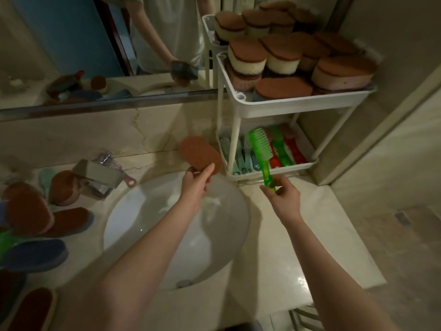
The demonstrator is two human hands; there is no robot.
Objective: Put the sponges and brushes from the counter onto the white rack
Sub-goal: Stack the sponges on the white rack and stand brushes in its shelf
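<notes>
Fingers (207, 172) pinching: left hand (194, 187) a brown sponge (199, 152), right hand (285, 195) a green brush (259, 144) by its handle.
Brush head hangs over the lower shelf (300, 163) of the rack (286, 105) at one o'clock; lay it flat beside the other brushes (282, 149).

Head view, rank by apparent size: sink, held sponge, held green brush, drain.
1. sink
2. held sponge and green brush: too alike to rank; brush longer, sponge wider
3. drain
</notes>
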